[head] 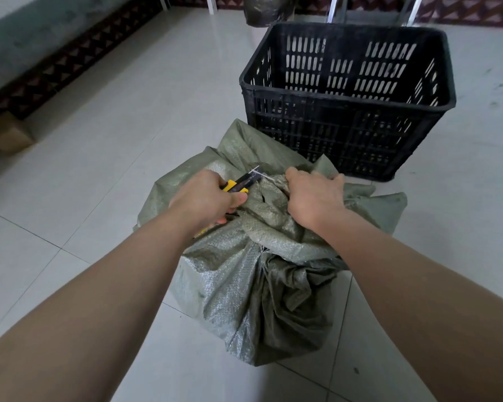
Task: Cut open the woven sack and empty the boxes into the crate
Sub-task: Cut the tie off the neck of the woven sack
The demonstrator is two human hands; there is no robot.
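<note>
Cutting is just starting: left hand [202, 198] fingers gripping knife [242, 181], right hand [314, 195] bunching sack [253, 274] top; crate [346, 94] at 1 o'clock sitting empty

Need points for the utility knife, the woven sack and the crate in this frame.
utility knife [238, 184]: head view, on the yellow-and-black body just past the left hand's fingers.
woven sack [238, 288]: head view, on the bare front face below the gathered neck.
crate [340, 95]: head view, on the near top rim.
</note>
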